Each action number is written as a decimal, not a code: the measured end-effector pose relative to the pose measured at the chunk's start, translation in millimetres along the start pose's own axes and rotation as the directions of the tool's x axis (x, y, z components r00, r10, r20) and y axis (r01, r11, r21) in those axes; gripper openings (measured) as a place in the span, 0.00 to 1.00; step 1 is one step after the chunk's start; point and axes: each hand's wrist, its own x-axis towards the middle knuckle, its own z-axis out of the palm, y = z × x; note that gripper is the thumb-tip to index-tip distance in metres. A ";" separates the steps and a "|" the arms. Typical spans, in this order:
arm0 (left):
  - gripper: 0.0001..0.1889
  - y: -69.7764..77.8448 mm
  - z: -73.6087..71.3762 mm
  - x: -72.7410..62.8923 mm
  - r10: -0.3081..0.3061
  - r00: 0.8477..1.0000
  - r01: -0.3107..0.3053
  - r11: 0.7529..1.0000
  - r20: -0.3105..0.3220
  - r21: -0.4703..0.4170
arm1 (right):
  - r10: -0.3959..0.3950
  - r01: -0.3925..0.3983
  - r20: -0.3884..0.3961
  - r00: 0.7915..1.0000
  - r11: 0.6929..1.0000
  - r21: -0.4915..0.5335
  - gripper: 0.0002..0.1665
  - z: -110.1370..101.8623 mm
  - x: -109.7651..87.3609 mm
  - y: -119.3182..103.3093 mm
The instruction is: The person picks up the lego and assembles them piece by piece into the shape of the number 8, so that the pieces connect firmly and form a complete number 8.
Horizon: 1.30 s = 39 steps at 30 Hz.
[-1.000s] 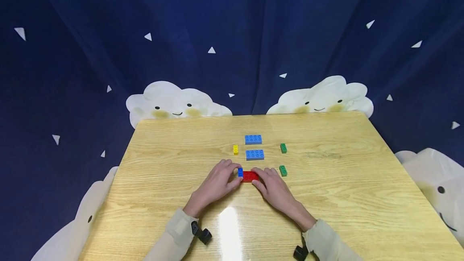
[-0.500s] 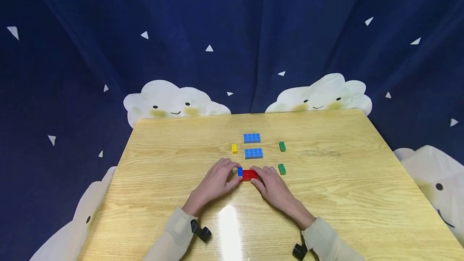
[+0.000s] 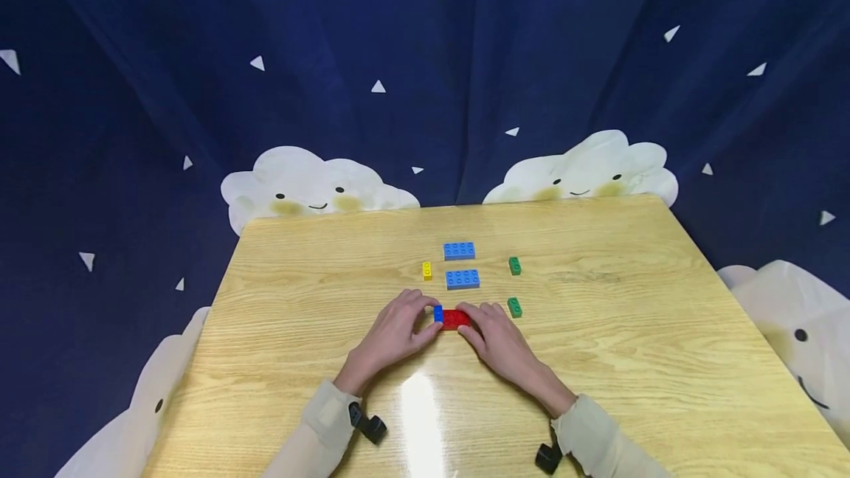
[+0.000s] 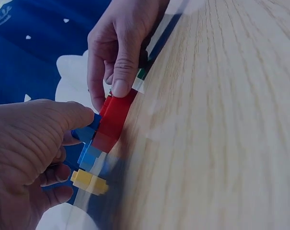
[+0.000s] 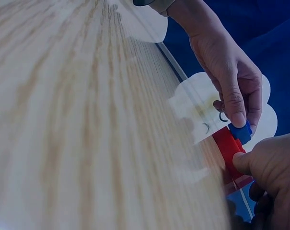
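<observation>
A small dark blue two-stud brick (image 3: 438, 313) sits on top of the left end of a red brick (image 3: 454, 319), which rests on the table. My left hand (image 3: 397, 327) pinches the blue brick between thumb and index finger. At the red brick's other end, my right hand (image 3: 499, 338) grips it with thumb and fingers, covering part of its studs. In the left wrist view, the red brick's side (image 4: 115, 117) shows flat along the tabletop. Whether the small blue brick (image 5: 240, 132) is fully pressed down cannot be told from the right wrist view.
Beyond the hands lie two lighter blue eight-stud bricks (image 3: 462, 279), one behind the other. A small yellow brick (image 3: 427, 271) is to their left. Two small green bricks (image 3: 514, 307) lie to the right. The wooden table (image 3: 617, 345) ends at a dark blue curtain (image 3: 425, 35).
The head view has shifted slightly. Both hands keep their hold on the small blue brick and the red brick, with no clear movement between them.
</observation>
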 end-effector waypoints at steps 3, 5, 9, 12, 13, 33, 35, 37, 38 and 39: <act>0.16 -0.7 0.1 0.8 0.013 1.000 -0.013 1.000 -0.012 -0.003 | 0.006 -0.006 0.007 1.000 1.000 -0.001 0.21 -2.0 0.3 -0.3; 0.16 -1.4 0.9 1.5 0.018 1.000 -0.018 1.000 -0.021 0.000 | 0.011 -0.011 0.007 1.000 1.000 -0.004 0.21 -2.8 0.5 -0.5; 0.16 -2.0 2.7 1.6 0.022 0.999 -0.022 1.000 -0.034 0.002 | 0.014 -0.014 -0.001 1.000 1.000 -0.010 0.21 -3.4 0.5 -1.2; 0.16 -1.9 3.6 0.0 0.012 0.999 -0.012 1.000 -0.032 -0.007 | 0.012 -0.012 0.003 1.000 1.000 -0.005 0.21 -3.8 0.4 -1.6; 0.16 -1.9 3.9 -0.7 0.006 1.000 -0.006 1.000 -0.030 -0.010 | 0.011 -0.011 0.007 1.000 1.000 0.000 0.22 -4.0 0.4 -1.7; 0.19 4.2 6.9 -5.7 -0.056 0.998 0.056 0.998 0.008 0.006 | 0.045 -0.048 0.036 0.998 0.997 0.067 0.25 -20.0 -1.3 -0.3; 0.20 3.2 8.4 -6.2 -0.057 0.998 0.057 0.998 0.015 0.001 | 0.045 -0.046 0.021 0.999 0.997 0.068 0.25 -23.4 -1.9 0.8; 0.21 2.6 9.7 -6.7 -0.061 0.998 0.061 0.998 0.023 -0.006 | 0.045 -0.045 0.004 0.999 0.997 0.056 0.24 -26.3 -2.6 2.7; 0.20 2.5 10.3 -6.8 -0.062 0.998 0.062 0.998 0.024 -0.011 | 0.043 -0.043 -0.005 0.999 0.998 0.052 0.24 -27.6 -2.9 3.8; 0.20 2.5 10.9 -6.8 -0.062 0.998 0.062 0.998 0.023 -0.016 | 0.044 -0.043 -0.013 0.999 0.998 0.049 0.23 -29.0 -3.4 5.0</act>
